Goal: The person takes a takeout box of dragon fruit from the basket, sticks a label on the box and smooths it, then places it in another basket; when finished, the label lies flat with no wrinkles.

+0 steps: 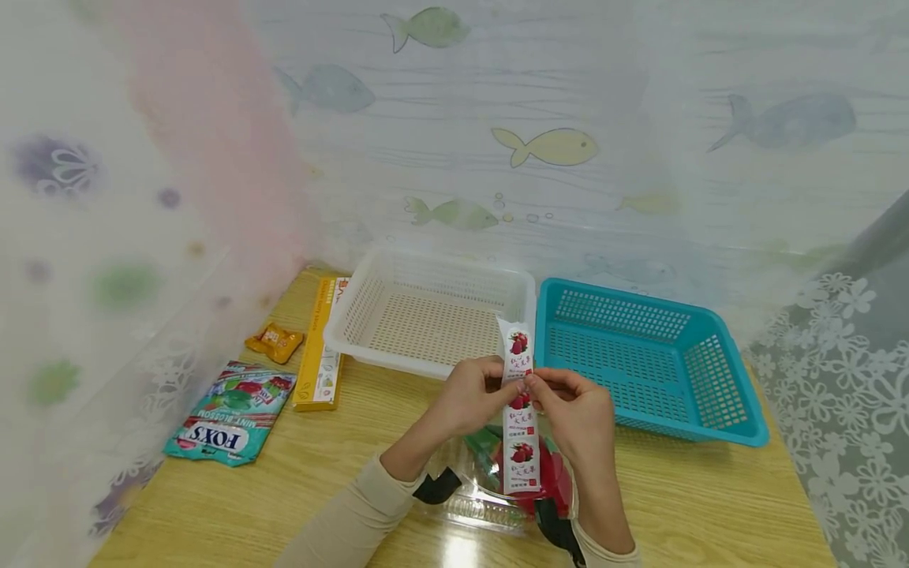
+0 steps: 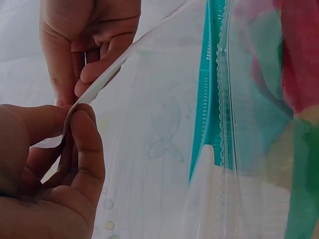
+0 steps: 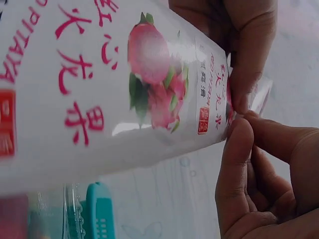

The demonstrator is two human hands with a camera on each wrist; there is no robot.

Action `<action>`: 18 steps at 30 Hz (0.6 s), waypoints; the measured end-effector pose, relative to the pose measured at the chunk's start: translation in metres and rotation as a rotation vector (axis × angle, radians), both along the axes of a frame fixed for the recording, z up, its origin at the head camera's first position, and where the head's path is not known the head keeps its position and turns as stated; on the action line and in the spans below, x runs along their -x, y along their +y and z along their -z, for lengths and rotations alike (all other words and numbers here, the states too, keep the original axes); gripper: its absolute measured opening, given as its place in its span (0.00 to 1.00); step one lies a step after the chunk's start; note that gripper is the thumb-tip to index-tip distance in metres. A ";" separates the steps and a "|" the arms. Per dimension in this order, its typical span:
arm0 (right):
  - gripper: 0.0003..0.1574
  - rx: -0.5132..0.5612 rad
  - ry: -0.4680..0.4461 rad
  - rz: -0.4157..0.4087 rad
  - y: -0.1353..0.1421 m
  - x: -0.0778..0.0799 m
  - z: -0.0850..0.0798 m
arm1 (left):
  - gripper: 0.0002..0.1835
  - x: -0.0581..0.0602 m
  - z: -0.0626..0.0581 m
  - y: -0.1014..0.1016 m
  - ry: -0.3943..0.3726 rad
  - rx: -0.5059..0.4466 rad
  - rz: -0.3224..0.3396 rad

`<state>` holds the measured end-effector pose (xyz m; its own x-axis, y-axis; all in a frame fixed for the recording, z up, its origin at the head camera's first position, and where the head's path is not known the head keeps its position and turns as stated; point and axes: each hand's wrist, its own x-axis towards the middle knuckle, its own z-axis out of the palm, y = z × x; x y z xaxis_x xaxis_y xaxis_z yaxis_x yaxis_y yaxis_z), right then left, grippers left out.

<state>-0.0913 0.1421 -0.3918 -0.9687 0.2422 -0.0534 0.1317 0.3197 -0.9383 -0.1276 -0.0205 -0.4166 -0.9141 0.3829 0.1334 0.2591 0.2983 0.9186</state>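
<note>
Both hands hold a long white strip of labels (image 1: 521, 454), printed with red pitaya pictures and Chinese characters. My left hand (image 1: 472, 396) pinches its left edge between thumb and fingers. On the opposite edge my right hand (image 1: 581, 410) pinches it at the same height, with the thumb tips almost meeting. Seen edge-on in the left wrist view, the strip (image 2: 102, 79) runs past both hands. Its lower end hangs over a clear plastic container (image 1: 472, 513), through which red and green shapes show. Large pitaya prints on the strip (image 3: 154, 74) face the right wrist camera.
A white basket (image 1: 348, 331) and a teal basket (image 1: 738, 379) stand behind the hands. At the left of the wooden table (image 1: 284, 489) lie a yellow box (image 1: 318, 339), an orange wrapped packet (image 1: 275, 342) and a green Fox's candy bag (image 1: 230, 410). Fish-patterned curtains (image 1: 426, 118) surround the table.
</note>
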 end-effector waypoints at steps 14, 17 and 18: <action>0.17 -0.010 0.062 0.081 -0.005 0.000 0.006 | 0.09 -0.001 0.000 0.005 -0.022 0.003 -0.035; 0.16 -0.038 0.084 0.101 -0.006 0.000 0.008 | 0.09 -0.001 0.001 0.006 -0.021 0.004 -0.035; 0.16 -0.046 0.089 0.106 -0.006 0.000 0.009 | 0.09 -0.001 0.001 0.006 -0.021 0.007 -0.036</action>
